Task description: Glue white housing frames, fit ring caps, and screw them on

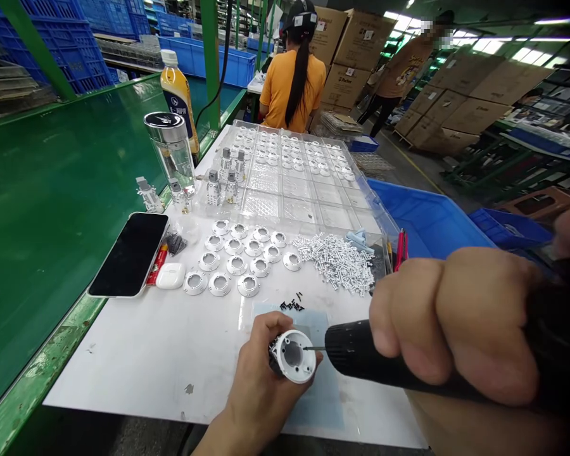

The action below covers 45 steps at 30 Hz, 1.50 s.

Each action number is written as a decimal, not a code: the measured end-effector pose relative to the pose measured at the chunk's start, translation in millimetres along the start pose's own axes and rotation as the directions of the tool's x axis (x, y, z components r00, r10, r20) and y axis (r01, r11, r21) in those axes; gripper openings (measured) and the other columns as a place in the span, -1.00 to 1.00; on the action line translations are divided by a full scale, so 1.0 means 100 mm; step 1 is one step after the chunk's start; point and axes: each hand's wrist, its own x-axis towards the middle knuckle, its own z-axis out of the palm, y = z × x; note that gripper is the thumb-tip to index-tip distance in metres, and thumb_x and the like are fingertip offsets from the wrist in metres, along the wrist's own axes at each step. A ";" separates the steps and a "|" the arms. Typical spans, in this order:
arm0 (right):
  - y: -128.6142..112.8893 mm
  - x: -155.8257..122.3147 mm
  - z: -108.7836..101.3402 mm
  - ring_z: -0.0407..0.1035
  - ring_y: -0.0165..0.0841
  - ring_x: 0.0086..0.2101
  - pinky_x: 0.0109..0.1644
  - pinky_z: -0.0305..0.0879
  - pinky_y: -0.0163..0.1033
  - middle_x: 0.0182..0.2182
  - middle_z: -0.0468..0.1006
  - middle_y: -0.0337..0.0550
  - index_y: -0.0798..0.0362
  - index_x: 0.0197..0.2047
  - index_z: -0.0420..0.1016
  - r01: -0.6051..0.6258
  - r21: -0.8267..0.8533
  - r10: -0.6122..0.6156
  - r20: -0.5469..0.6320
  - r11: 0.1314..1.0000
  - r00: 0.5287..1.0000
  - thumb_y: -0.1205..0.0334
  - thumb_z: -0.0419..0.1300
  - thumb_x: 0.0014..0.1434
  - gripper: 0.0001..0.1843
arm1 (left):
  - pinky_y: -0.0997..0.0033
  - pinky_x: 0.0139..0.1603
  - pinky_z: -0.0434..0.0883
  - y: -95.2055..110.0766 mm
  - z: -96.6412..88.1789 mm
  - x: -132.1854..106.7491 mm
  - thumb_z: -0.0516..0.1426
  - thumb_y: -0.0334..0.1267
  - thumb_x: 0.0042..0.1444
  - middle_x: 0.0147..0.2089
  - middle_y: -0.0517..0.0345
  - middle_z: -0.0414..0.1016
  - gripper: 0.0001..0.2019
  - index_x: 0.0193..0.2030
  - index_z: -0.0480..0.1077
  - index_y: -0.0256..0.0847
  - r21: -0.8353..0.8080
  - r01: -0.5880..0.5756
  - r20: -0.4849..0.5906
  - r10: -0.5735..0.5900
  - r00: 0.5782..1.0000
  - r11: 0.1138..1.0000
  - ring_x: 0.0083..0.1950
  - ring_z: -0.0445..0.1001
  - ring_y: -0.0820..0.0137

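Note:
My left hand (259,370) is wrapped round a small round white housing (308,370), its open face tilted up toward me. My right hand (460,316) grips a black electric screwdriver (356,348) in the right foreground. The thin bit of the screwdriver points left and reaches the rim area of the housing; whether it sits in a screw I cannot tell. Beneath the hands lies a light blue sheet (320,405). Several small black screws (292,304) lie just beyond the housing. Farther off are several white rings (236,265) and a heap of small white cylindrical parts (339,263).
A compartmented clear tray (299,208) with more rings stands at the back. At left are a phone (130,253), an earbud case (170,276), a glass cup (173,152) and a juice bottle (178,88). A blue bin (422,215) is at right. Two people are beyond.

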 end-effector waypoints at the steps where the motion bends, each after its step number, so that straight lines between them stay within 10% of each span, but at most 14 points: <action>1: 0.00 0.03 0.01 0.23 -0.20 -0.73 -0.72 0.13 0.08 -0.67 0.44 -0.24 -0.51 0.13 0.42 -0.002 0.031 0.001 0.037 1.000 0.999 -0.26 0.48 -0.21 -0.22 | 0.42 -0.31 0.45 0.00 -0.01 0.01 0.30 -0.33 0.10 -0.28 0.26 0.59 -0.60 0.04 0.30 -0.07 0.033 -0.041 0.005 0.041 0.999 0.999 -0.36 0.53 0.38; 30: 0.02 0.05 0.20 0.19 -0.26 -0.72 -0.71 0.12 -0.02 -0.72 0.25 -0.23 -0.35 -0.02 0.52 -0.081 -0.157 0.093 0.071 0.984 0.993 -0.38 0.32 0.01 -0.47 | 0.46 -0.29 0.36 0.01 -0.02 0.00 0.22 -0.39 0.19 -0.31 0.17 0.50 -0.95 -0.24 0.45 -0.17 0.023 -0.197 0.049 0.195 0.980 0.980 -0.32 0.46 0.38; 45: 0.11 -0.02 0.06 0.14 -0.28 -0.78 -0.73 0.19 -0.10 -0.74 0.23 -0.29 -0.39 0.25 0.37 -0.012 -0.345 0.099 0.235 0.938 0.967 -0.19 0.14 0.30 -0.52 | 0.43 -0.24 0.36 -0.06 -0.03 0.01 0.22 -0.43 0.19 -0.28 0.18 0.48 -0.91 -0.24 0.43 -0.16 -0.026 -0.199 0.077 0.200 0.977 0.980 -0.29 0.44 0.38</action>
